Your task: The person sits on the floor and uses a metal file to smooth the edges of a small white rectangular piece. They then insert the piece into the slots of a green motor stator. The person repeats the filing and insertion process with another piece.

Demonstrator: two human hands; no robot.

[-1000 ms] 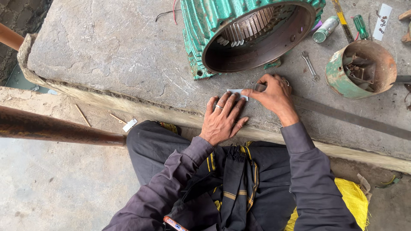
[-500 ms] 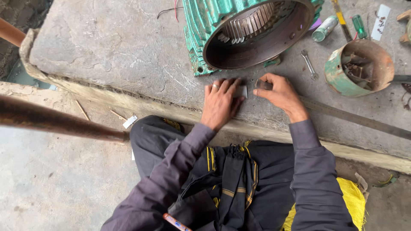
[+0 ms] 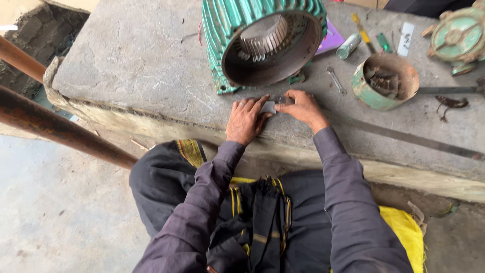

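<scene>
Both forearms reach forward in dark purple sleeves, and the two hands meet on the grey stone slab [image 3: 136, 65] just in front of the open mouth of the ribbed green metal motor housing [image 3: 265, 43]. The left hand [image 3: 246, 121] lies palm down, fingers spread flat, its fingertips pressing one end of a small pale flat strip [image 3: 269, 106]. The right hand [image 3: 300, 107] is curled over the strip's other end, thumb and forefinger pinching it; the strip lies on the slab between them, directly below the housing's rim.

To the right of the housing stands a rusty round tin with green sides [image 3: 384, 81], with a small spanner [image 3: 335, 80] between the two. Behind the tin lie a small silver-green cylinder [image 3: 348, 45], a yellow-handled tool [image 3: 362, 31], a narrow green packet [image 3: 384, 42] and a white paper slip [image 3: 405, 38]; its print is too small to read. A purple flat thing [image 3: 331, 40] is half hidden behind the housing. A green round part [image 3: 457, 35] is cut off at the right edge.
</scene>
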